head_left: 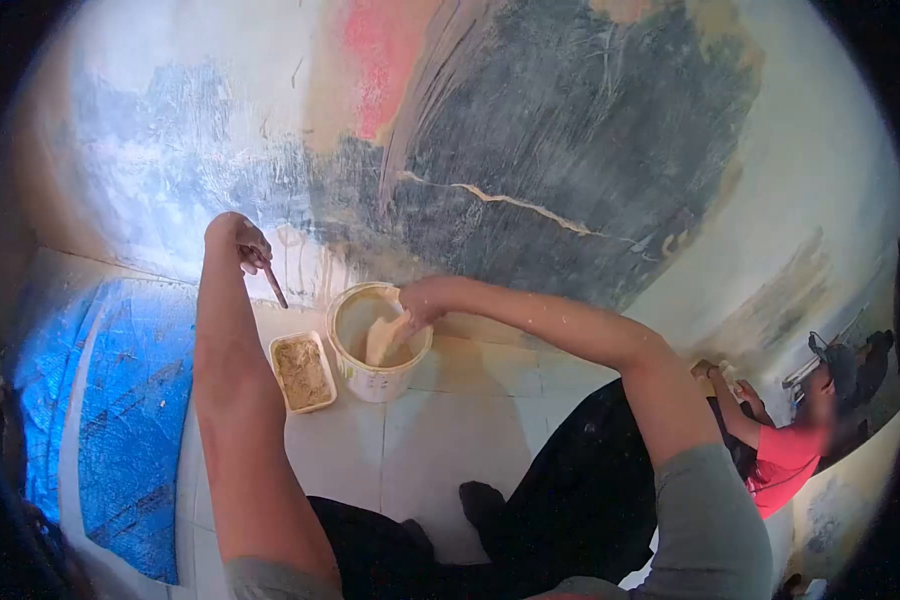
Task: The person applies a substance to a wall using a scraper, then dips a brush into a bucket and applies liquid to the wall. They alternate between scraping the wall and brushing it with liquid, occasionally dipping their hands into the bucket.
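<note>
Right hand grips a pale tool in the white bucket (paste tub just left of it); left hand, farther left, holds a thin tool

Looks like a room under repair; can't tell if home or shop. Has patchy grey, white and pink wall with long crack, pale floor tiles, blue tarp at left, bucket and tub of tan stuff near wall, person in red at right.
</note>
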### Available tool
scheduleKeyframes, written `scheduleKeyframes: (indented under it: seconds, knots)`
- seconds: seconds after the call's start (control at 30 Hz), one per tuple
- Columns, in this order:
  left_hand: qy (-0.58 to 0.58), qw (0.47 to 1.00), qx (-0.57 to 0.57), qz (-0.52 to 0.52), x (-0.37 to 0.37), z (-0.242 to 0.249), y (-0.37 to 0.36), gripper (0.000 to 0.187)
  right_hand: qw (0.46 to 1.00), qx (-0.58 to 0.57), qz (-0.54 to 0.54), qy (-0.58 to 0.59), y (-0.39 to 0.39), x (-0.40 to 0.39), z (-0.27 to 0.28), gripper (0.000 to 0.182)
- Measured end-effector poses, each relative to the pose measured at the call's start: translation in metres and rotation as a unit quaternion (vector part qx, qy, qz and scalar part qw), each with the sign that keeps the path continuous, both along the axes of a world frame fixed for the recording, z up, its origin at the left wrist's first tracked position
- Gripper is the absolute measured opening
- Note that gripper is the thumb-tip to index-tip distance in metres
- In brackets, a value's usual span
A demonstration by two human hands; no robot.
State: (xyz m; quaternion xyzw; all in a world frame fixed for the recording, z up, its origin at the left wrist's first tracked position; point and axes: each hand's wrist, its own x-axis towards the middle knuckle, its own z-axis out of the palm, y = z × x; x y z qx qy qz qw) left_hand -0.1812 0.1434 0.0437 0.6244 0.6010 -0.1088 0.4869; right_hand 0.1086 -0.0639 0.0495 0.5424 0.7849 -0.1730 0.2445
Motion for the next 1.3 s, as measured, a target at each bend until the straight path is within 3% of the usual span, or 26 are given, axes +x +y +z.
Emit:
scheduleKeyframes:
  seconds: [0.1,0.33,0.43,0.5,0.53,0.6,0.73,0.8,0.87,1.1,1.23,1.3]
  knots:
    - [-0.001,1.000,0.010,-0.001,-0.001,0.008,-0.004,0.016,0.988,0.113,0.101,-0.020,-0.006,0.002,-0.012,0.049]
    - [-0.018,1.000,-0.004,0.012,-0.004,0.018,-0.013,0.016,0.969,0.132,0.172,-0.121,-0.015,-0.010,-0.018,0.036]
    - [-0.019,1.000,-0.003,0.020,-0.005,0.019,-0.018,0.015,0.980,0.073,0.141,-0.121,-0.012,-0.010,-0.027,0.028]
    - [-0.021,1.000,-0.004,0.016,-0.007,0.019,-0.017,0.014,0.994,-0.077,0.009,-0.072,-0.010,-0.013,-0.023,0.029]
    - [-0.020,1.000,-0.008,0.022,-0.007,0.018,-0.017,0.014,0.994,-0.076,0.010,-0.072,-0.010,-0.012,-0.020,0.029]
    - [-0.019,0.999,-0.013,0.028,-0.009,0.018,-0.015,0.015,0.972,-0.194,-0.122,0.053,-0.013,-0.011,-0.010,0.031]
    - [-0.013,1.000,-0.014,0.001,-0.011,0.009,-0.006,0.018,0.944,-0.291,-0.118,0.098,-0.005,-0.013,-0.017,0.027]
    - [0.002,1.000,-0.014,-0.024,-0.012,0.009,-0.007,0.020,0.912,-0.400,-0.084,0.040,0.003,-0.020,-0.026,0.032]
    - [-0.017,0.999,-0.015,0.031,-0.009,0.009,-0.009,0.016,0.904,-0.405,-0.108,0.082,0.000,-0.018,-0.030,0.038]
    - [-0.024,0.999,-0.021,0.025,-0.005,0.006,-0.013,0.016,0.888,-0.418,-0.117,0.153,-0.007,-0.012,-0.018,0.065]
    - [-0.021,0.999,-0.028,0.023,-0.002,0.000,-0.006,0.016,0.891,-0.413,-0.094,0.163,-0.007,-0.007,-0.030,0.066]
    - [-0.022,0.999,-0.040,0.022,0.000,-0.004,-0.003,0.016,0.903,-0.360,-0.055,0.226,-0.011,-0.004,-0.035,0.055]
